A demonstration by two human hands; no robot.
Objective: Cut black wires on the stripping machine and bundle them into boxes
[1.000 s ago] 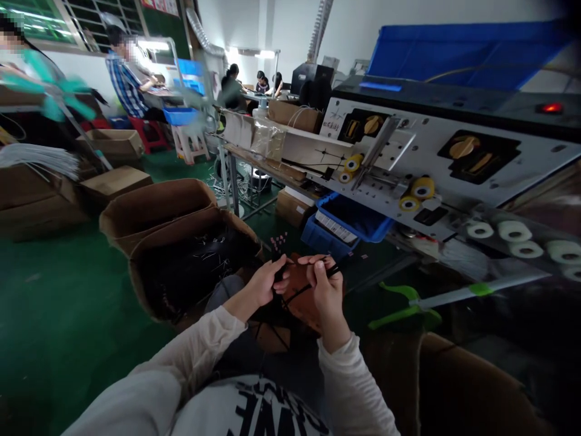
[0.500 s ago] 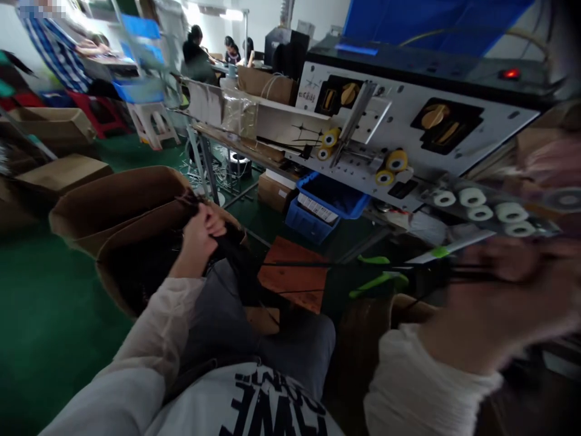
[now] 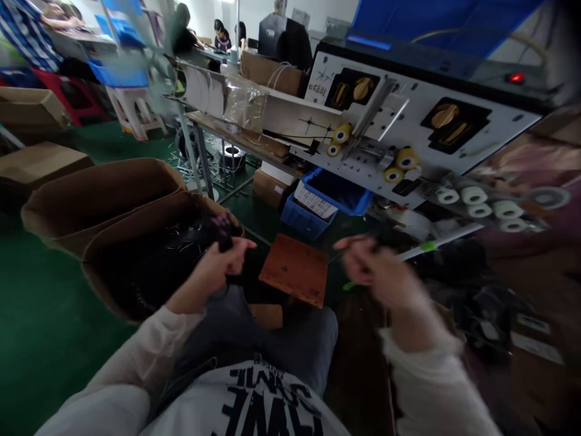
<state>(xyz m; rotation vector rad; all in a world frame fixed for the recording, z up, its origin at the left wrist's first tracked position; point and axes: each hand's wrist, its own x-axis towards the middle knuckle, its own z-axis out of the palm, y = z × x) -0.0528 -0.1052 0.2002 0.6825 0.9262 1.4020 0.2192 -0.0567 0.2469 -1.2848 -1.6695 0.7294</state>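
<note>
My left hand (image 3: 229, 260) is closed around a bundle of thin black cords (image 3: 223, 239), whose lighter ends stick up above the fist. It is beside an open cardboard box (image 3: 97, 260) of dark cords. My right hand (image 3: 365, 263), blurred by motion, is closed with its fingers bent. Something dark shows at its top, but I cannot make out what it is. Just below the right hand a bit of a green handle (image 3: 348, 286) shows, the rest hidden. Between the hands, beyond my knees, lies a reddish-brown board (image 3: 295, 269).
A machine with yellow rollers (image 3: 345, 133) and white rollers (image 3: 474, 197) stands ahead on a bench. Blue bins (image 3: 336, 191) and a small carton (image 3: 267, 188) sit beneath it. Dark bags (image 3: 481, 321) lie to the right. Other people (image 3: 222, 36) sit at tables behind.
My right hand has swung in from the far right towards the middle. The black cords stretched between the hands are no longer seen there. My left hand has moved slightly right and down.
</note>
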